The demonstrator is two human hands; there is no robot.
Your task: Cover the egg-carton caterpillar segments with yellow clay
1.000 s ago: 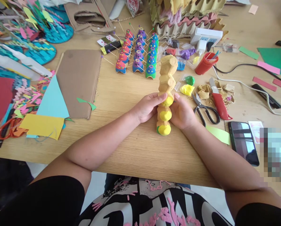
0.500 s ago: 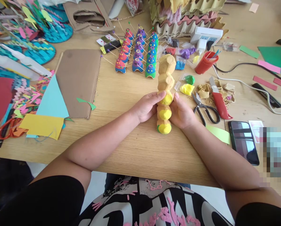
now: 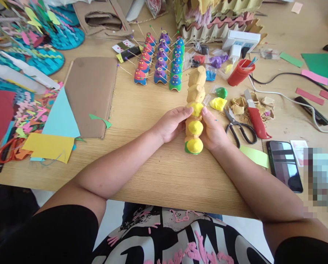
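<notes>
Between my two hands is an egg carton strip (image 3: 195, 94), a row of tan bumps pointing away from me. The three bumps closest to me carry yellow clay (image 3: 195, 128), and green shows at the near end. My left hand (image 3: 173, 123) grips the strip's left side, its thumb on the third yellow bump. On the opposite side my right hand (image 3: 214, 128) holds it, thumb against the same bump. Fingers beneath the strip are partly hidden. Just beyond lie small packets of yellow clay (image 3: 218, 104) and green clay (image 3: 221, 92).
Three painted caterpillars (image 3: 161, 64) with pins stand farther back. To the right are scissors (image 3: 240, 126), a red-handled knife (image 3: 254, 113), a red cup (image 3: 241, 72) and a phone (image 3: 284, 167). Cardboard (image 3: 94, 95) and paper scraps lie left. Egg trays (image 3: 216, 29) are stacked behind.
The egg carton strip has shifted slightly right and tilted in my hands, showing more of its yellow bumps. My right thumb has moved onto the third bump.
</notes>
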